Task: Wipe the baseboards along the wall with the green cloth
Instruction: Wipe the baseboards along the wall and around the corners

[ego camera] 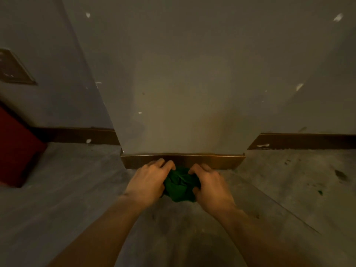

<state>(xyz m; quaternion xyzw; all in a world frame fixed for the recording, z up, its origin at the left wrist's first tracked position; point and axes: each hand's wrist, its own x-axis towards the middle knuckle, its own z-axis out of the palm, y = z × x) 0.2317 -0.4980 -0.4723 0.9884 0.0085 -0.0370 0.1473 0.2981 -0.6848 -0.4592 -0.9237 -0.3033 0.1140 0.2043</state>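
A crumpled green cloth (180,185) lies bunched on the floor right in front of the brown baseboard (221,160) of a jutting wall column. My left hand (149,177) grips its left side and my right hand (211,183) grips its right side. Fingertips of both hands reach up against the lower edge of the baseboard. The part of the cloth under my palms is hidden.
Darker baseboards run along the recessed walls at the left (81,135) and right (308,141). A red object (17,147) stands on the floor at the far left. The grey floor (289,180) carries dark stains at the right.
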